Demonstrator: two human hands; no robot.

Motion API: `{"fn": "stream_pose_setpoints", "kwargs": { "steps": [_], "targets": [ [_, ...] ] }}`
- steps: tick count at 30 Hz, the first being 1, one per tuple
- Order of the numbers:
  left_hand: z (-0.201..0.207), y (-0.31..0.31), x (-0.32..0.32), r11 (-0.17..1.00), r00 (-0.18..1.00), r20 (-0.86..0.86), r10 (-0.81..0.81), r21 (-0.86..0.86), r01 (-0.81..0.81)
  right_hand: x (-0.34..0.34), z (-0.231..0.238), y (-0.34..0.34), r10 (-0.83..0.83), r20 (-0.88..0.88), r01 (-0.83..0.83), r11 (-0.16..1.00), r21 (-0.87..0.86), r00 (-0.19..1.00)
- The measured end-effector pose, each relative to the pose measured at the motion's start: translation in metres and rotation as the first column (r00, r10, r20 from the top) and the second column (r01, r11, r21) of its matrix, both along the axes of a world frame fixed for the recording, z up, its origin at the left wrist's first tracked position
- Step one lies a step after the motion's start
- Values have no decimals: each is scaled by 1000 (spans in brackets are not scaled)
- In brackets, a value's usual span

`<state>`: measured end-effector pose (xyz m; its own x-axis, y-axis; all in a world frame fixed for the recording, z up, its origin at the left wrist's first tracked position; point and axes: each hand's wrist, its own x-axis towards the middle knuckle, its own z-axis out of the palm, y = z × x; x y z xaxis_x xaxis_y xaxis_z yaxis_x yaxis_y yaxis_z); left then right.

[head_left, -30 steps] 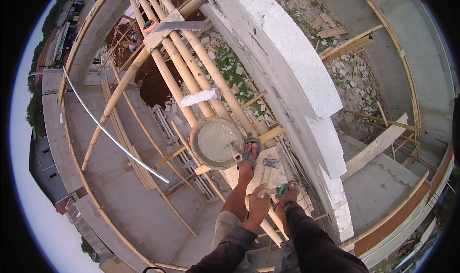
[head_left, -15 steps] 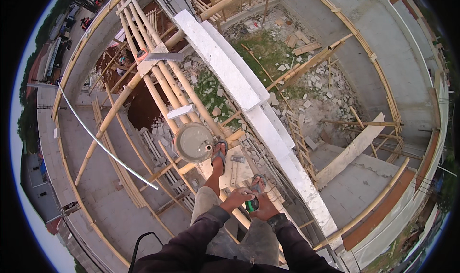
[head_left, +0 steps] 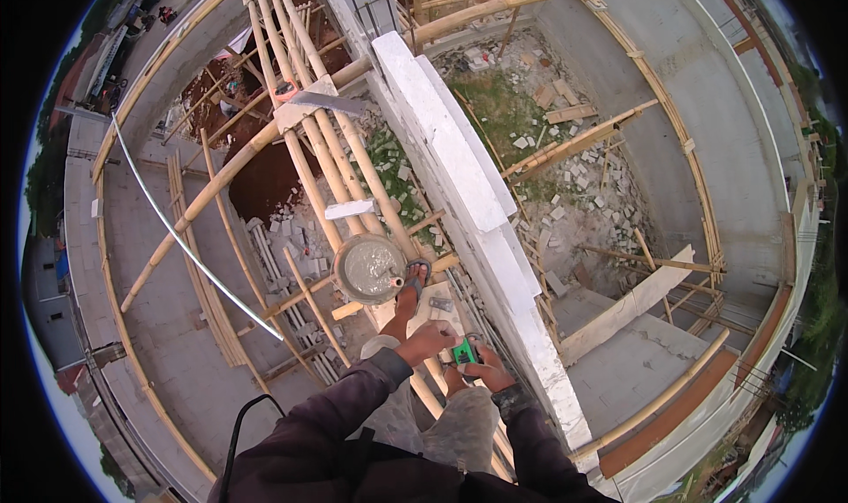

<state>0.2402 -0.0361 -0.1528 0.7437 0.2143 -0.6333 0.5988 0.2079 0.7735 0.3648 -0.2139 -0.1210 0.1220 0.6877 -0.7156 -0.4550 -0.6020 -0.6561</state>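
Note:
My right hand (head_left: 488,370) is closed around a green and black tape measure (head_left: 465,351), held above my knees. Against the other side of it, my left hand (head_left: 430,340) pinches with fingertips together, seemingly at the tape's end; the blade itself is too small to make out. Below the hands lies a board (head_left: 435,293) on the bamboo scaffold, with a flat grey metal piece (head_left: 441,304) on it. A round bucket (head_left: 339,278) of wet grey mortar stands beside my sandalled foot (head_left: 410,295), a tool handle (head_left: 397,282) sticking out at its rim.
A wall of white blocks (head_left: 459,163) runs along my right. Bamboo poles (head_left: 329,181) stretch ahead, carrying a handsaw (head_left: 327,103) and a loose white block (head_left: 350,209). Far below, rubble (head_left: 565,211) covers the ground. A pale pipe (head_left: 190,264) curves at the left.
The tape measure has turned, showing more of its green face. My hands have spread slightly apart. One foot has stepped back and my view has shifted.

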Motion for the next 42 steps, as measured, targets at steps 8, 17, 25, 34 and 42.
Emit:
{"fn": "stream_pose_setpoints", "kwargs": {
  "steps": [8, 17, 25, 34, 42],
  "targets": [
    [50, 163, 21, 917, 956, -237, 172, -315, -244, 28, 21, 111, 124, 6, -124, 992, 27, 992],
    [84, 460, 58, 698, 733, -59, 678, -261, -667, 28, -20, -39, 373, -217, -432, 760, -486, 902],
    [30, 493, 184, 757, 745, 173, 644, -3, -653, 46, 35, -105, 130, 10, -98, 790, -605, 991],
    [-34, 364, 274, 157, 837, -521, -169, 824, 545, 191, -46, -33, 172, 323, 56, 806, -589, 930],
    [-44, 364, 278, 102, 767, -620, -164, 763, 639, 243, -154, 27, 443, 390, -114, 765, -634, 807]
  ]
}}
